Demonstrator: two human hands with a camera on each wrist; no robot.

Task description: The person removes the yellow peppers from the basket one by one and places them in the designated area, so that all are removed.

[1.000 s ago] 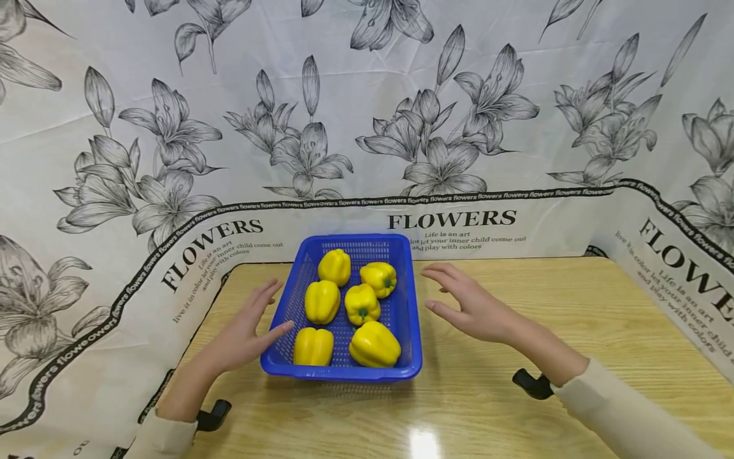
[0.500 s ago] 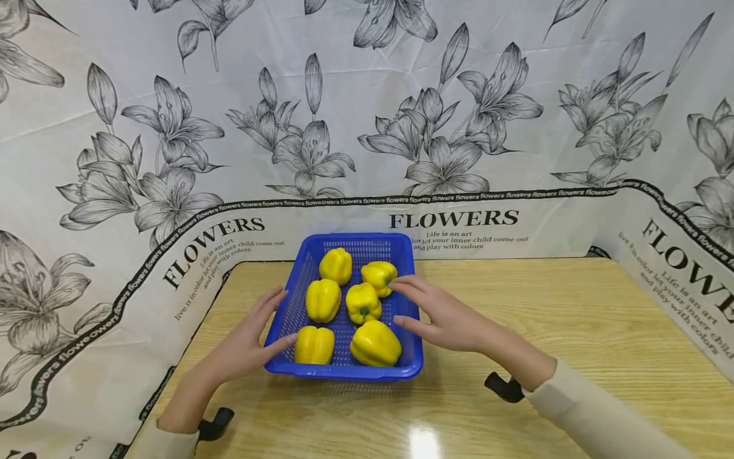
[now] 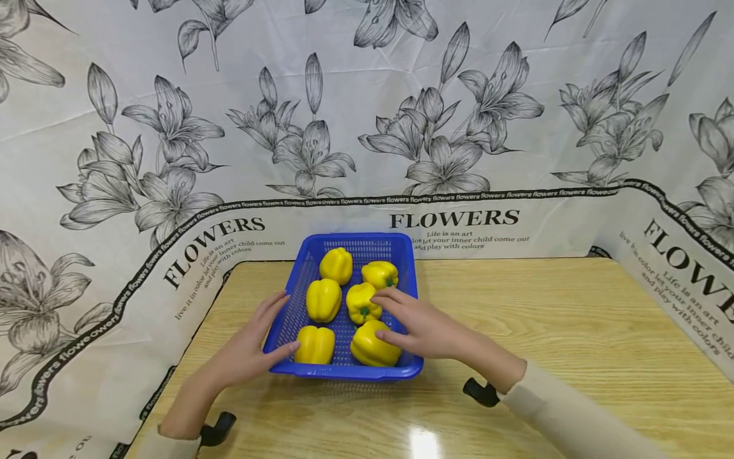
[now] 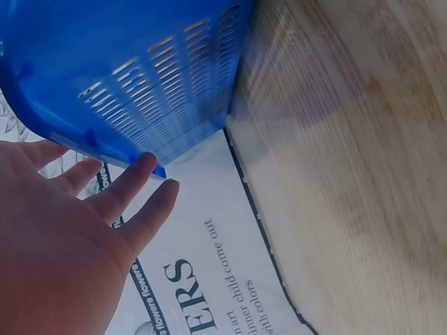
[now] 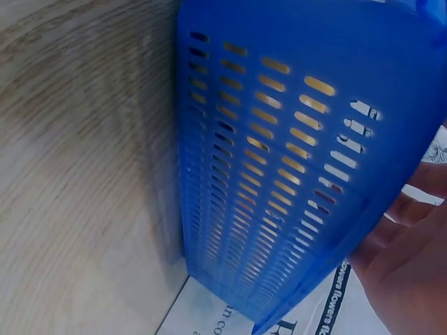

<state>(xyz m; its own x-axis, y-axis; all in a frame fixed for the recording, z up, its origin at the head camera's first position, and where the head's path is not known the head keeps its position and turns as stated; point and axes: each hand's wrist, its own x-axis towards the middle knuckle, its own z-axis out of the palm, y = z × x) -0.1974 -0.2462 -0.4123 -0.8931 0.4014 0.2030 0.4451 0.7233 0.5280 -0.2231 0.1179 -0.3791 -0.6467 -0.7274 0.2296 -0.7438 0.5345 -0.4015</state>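
A blue plastic basket (image 3: pixel 350 371) with slotted walls sits on the table and holds several yellow bell peppers. My left hand (image 3: pixel 246 350) is at its left rim, thumb reaching over the rim beside the front left pepper (image 3: pixel 315 346). In the left wrist view, the fingers (image 4: pixel 133 185) of that hand extend loosely along the rim's outside. Over the right rim reaches my right hand (image 3: pixel 427 328), its fingertips at the middle right pepper (image 3: pixel 359 302) and its thumb over the front right pepper (image 3: pixel 369 347). The basket wall hides those fingertips in the right wrist view.
The wooden table (image 3: pixel 545 306) spreads around the basket. White cloth (image 3: pixel 338 213) printed with flowers and lettering hangs behind and along both sides. Two more peppers lie toward the back of the basket, with another at its middle left (image 3: pixel 323 300).
My right hand has moved left from beside the basket, over the right rim, to above the peppers. My left hand has shifted slightly closer, bringing its thumb over the left rim.
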